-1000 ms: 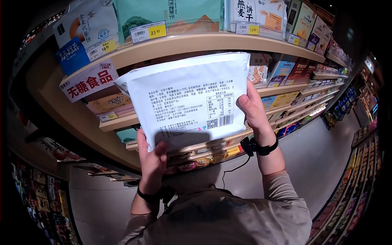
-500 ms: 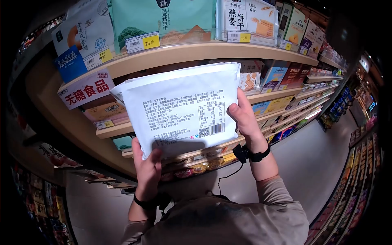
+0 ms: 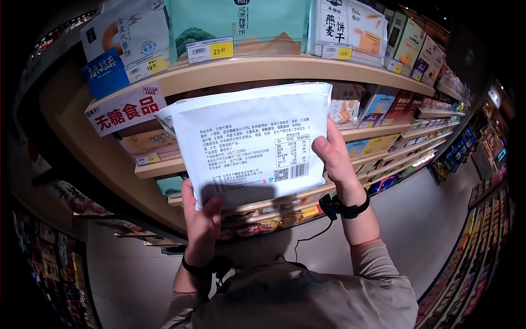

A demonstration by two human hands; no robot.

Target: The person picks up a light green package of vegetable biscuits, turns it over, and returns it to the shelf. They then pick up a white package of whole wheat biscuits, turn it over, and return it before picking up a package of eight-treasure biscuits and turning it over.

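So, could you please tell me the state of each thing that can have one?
White whole-wheat biscuit bag: held up, printed side facing camera
Left hand: gripping lower left corner
Right hand: gripping right edge
Green vegetable-biscuit bag: standing on upper shelf, front outward
Oat-biscuit bag: standing beside it, front outward
Black wrist straps: worn on both wrists

packet (image 3: 241, 112) between left fingers (image 3: 213, 206) and right fingers (image 3: 323, 147) | upper shelf (image 3: 263, 69) behind packet | price tags (image 3: 210, 50) along upper shelf

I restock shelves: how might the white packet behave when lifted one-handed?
The white packet likely flexes near its loose top edge. Its smooth wrapper may be slippery. Printed text names biscuits, so squeezing could crumble them.
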